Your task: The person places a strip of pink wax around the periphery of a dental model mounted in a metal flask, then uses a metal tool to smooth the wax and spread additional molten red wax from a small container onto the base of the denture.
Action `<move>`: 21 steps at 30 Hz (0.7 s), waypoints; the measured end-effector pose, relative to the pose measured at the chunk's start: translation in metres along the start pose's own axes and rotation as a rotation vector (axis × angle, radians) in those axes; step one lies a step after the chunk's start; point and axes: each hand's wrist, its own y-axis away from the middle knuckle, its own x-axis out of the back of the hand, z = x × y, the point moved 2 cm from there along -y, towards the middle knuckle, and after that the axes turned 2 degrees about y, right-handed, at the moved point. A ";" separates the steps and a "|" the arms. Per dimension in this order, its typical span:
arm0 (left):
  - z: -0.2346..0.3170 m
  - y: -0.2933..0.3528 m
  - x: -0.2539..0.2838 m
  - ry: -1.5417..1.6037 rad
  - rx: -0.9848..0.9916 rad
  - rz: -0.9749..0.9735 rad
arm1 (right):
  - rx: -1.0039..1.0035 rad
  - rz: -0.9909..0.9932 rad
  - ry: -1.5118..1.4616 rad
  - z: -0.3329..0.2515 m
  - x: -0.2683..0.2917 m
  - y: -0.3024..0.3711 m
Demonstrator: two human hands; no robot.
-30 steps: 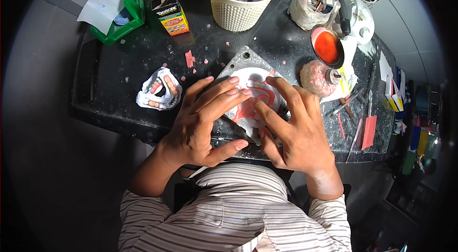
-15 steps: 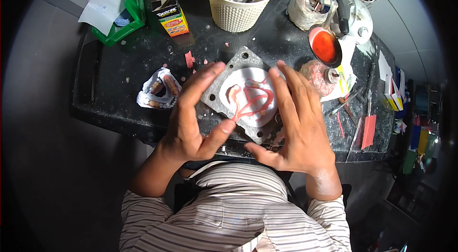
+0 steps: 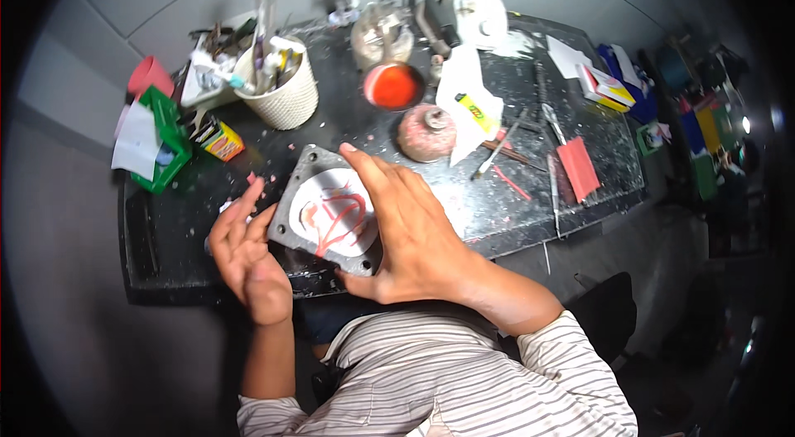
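At the left of the bench [image 3: 236, 205] stood a green box [image 3: 170, 137] with a white paper [image 3: 137, 144] over its side, and a pink cup [image 3: 151, 78] was behind it. Next came a small yellow and black carton [image 3: 219, 140], and then a cream basket [image 3: 286, 98] full of tools. The left hand [image 3: 255, 271] was open, with its palm turned to the plate and its fingers a little spread; I cannot tell if its fingertips touched the edge. The grey plate [image 3: 289, 209] was near the front edge of the bench, between the two hands, and it carried a white disc [image 3: 341, 210] with pink strips. The right hand [image 3: 418, 242] gripped the plate from its right side, the fingers along the far edge and the thumb at the near corner. It was not clear whether the plate rested on the bench. Beyond this hand were a red dish [image 3: 394, 88] and a round pink bottle [image 3: 426, 136]. Farther right, a flat pink sheet [image 3: 579, 170] lay beside thin tools [image 3: 553, 189].
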 end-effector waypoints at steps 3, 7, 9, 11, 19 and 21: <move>0.006 0.014 -0.029 0.654 0.172 0.262 | 0.059 0.129 -0.041 -0.010 0.011 0.012; -0.014 0.034 -0.056 1.140 0.598 0.280 | 0.069 0.154 -0.035 -0.024 0.016 0.024; -0.019 0.037 -0.060 1.170 0.613 0.201 | 0.045 0.113 0.059 -0.029 0.019 0.029; -0.016 0.036 -0.069 1.153 0.685 0.128 | 0.016 0.108 0.083 -0.029 0.020 0.036; 0.003 0.031 -0.078 1.368 0.684 -0.078 | -0.101 0.557 -0.005 0.022 0.064 0.057; 0.003 0.019 -0.072 1.386 0.698 -0.084 | -0.440 0.674 -0.053 0.074 0.088 0.055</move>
